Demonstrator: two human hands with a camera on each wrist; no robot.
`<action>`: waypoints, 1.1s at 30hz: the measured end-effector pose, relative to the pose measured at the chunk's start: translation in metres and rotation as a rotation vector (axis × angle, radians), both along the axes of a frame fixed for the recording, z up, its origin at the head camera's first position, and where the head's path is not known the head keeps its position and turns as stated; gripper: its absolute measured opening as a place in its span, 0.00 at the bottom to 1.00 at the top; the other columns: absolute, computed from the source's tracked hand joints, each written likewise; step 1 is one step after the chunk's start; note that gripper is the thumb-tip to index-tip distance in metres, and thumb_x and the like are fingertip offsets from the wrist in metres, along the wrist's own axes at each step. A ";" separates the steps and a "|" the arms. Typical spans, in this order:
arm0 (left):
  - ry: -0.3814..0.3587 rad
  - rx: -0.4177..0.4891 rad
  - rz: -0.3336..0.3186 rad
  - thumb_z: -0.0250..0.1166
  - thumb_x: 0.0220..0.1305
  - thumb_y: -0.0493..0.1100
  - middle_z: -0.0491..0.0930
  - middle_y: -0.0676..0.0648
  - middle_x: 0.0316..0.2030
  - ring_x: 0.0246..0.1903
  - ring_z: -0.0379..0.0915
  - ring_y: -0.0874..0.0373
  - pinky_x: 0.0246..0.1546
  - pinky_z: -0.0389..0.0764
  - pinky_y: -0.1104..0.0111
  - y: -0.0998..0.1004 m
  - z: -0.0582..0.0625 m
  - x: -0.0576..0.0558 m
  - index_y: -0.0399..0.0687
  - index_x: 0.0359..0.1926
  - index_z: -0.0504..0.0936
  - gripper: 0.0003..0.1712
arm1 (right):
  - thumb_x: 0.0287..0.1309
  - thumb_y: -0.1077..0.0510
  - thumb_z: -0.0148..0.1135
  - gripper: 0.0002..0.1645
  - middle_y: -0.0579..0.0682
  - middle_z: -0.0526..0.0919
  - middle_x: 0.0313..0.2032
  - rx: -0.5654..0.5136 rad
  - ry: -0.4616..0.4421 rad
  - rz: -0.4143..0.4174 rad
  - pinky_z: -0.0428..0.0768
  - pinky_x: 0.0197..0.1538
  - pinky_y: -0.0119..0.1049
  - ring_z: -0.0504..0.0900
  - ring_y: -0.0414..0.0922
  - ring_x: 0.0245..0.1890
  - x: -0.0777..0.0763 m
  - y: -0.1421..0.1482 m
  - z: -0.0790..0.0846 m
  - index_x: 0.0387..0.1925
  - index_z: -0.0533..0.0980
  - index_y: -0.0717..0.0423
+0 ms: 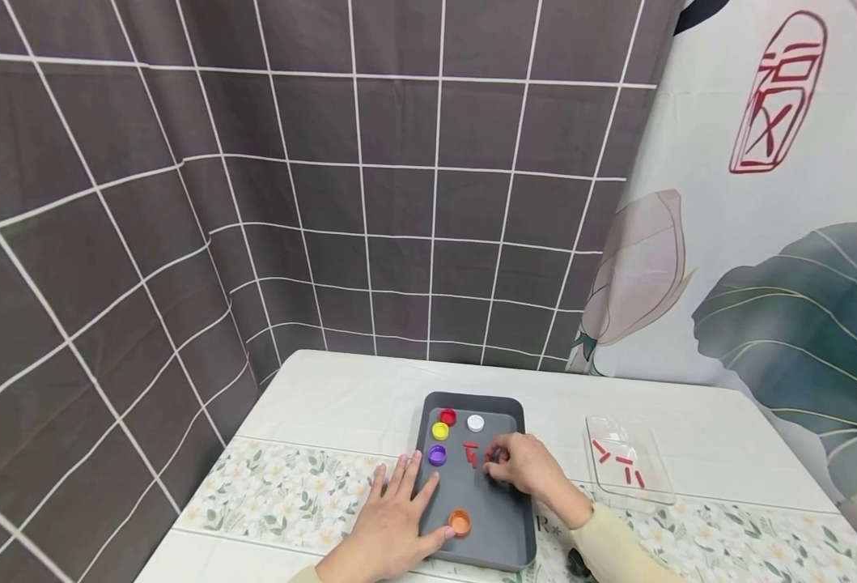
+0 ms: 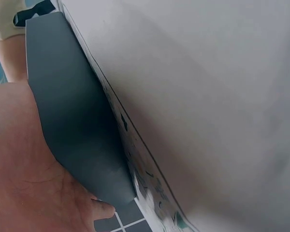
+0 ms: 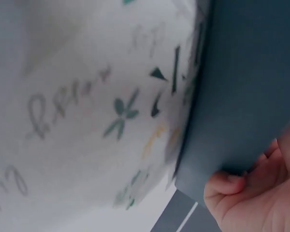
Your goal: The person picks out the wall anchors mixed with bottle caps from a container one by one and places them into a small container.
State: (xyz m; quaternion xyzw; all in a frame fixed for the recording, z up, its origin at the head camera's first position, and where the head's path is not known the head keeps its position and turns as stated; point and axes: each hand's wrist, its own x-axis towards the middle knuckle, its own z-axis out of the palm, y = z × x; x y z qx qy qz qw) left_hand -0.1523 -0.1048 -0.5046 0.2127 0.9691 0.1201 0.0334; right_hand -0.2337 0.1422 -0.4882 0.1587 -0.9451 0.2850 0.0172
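Observation:
A dark grey tray [image 1: 497, 530] lies on the table. My left hand [image 1: 392, 518] spreads its fingers over the tray's left rim, the thumb tip right at an orange bottle cap [image 1: 460, 522]. Over the tray's right side, my right hand [image 1: 526, 463] has its fingers curled and pinches a small red stick [image 1: 488, 457] at the fingertips. Just left of it, several short red sticks [image 1: 470, 445] lie on the tray floor. The right wrist view shows the bent thumb [image 3: 224, 186] against the tray's wall; the stick is hidden there.
Red [image 1: 447, 417], yellow [image 1: 439, 431], purple [image 1: 438, 455] and white [image 1: 475, 423] caps sit in the tray's far half. To the right stands a clear shallow box [image 1: 650, 453] with several red sticks in it. A grid-patterned curtain [image 1: 399, 267] hangs behind the table.

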 end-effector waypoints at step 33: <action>0.001 0.049 -0.020 0.46 0.68 0.78 0.48 0.35 0.79 0.77 0.43 0.35 0.71 0.44 0.36 0.001 0.004 0.003 0.48 0.75 0.66 0.50 | 0.62 0.55 0.71 0.17 0.45 0.77 0.24 -0.330 0.003 -0.135 0.70 0.28 0.30 0.70 0.35 0.22 0.010 0.104 0.032 0.48 0.83 0.62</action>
